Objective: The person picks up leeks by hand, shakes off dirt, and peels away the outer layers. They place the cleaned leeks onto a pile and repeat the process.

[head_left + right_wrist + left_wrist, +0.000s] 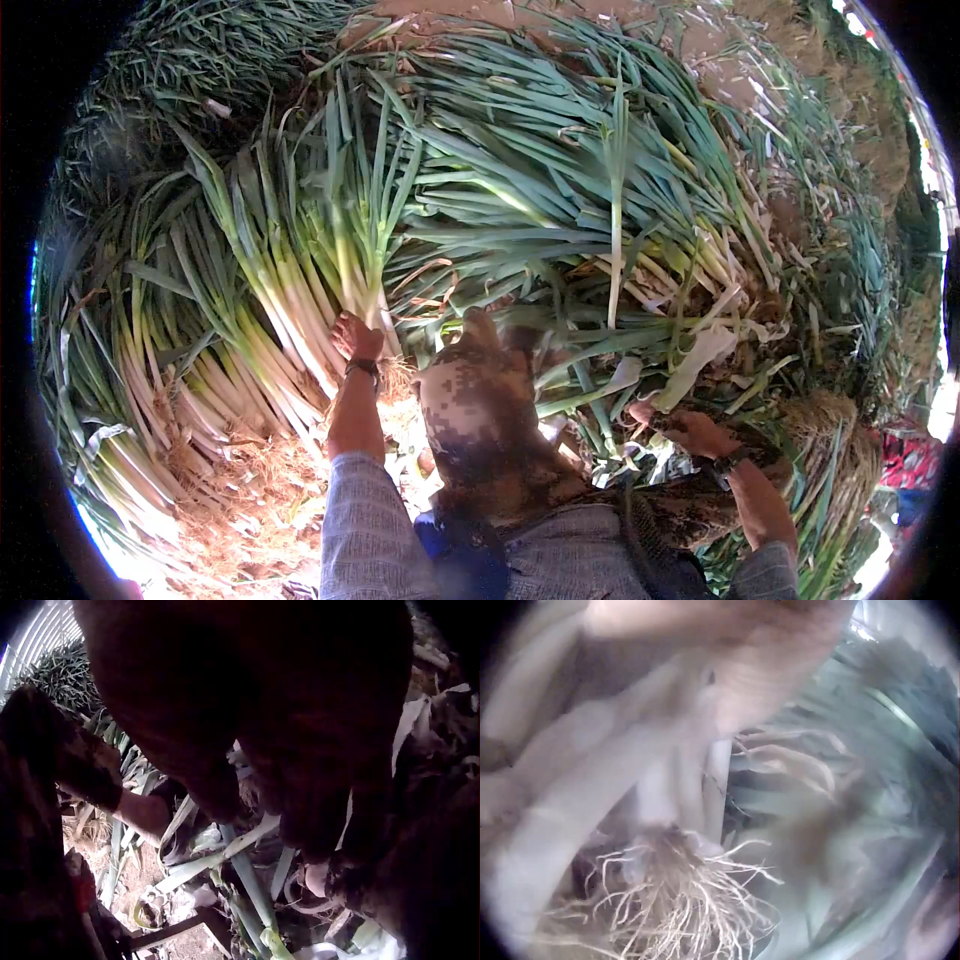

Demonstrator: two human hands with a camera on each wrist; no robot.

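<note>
My left hand [357, 340] grips white stalks of long green onions [285, 300] at the left, low down near their roots. In the left wrist view the hand [772, 667] is close above pale stalks [577, 795], with stringy roots [682, 900] below; its fingertips are not plain to see. On the other side, my right hand [700, 435] is over loose leaves, fingers pointing left and apart from the onions in the left hand. In the right wrist view that hand [255, 697] is dark, its fingers loosely extended downward over leaf scraps [247, 877], gripping nothing visible.
A large heap of green onions [540, 150] lies ahead, its roots toward the right. More onions stand in rows at the left, above tangled roots [250, 510]. A knee in camouflage cloth [475, 420] is between the hands. Peeled leaves [700, 360] lie near the right hand.
</note>
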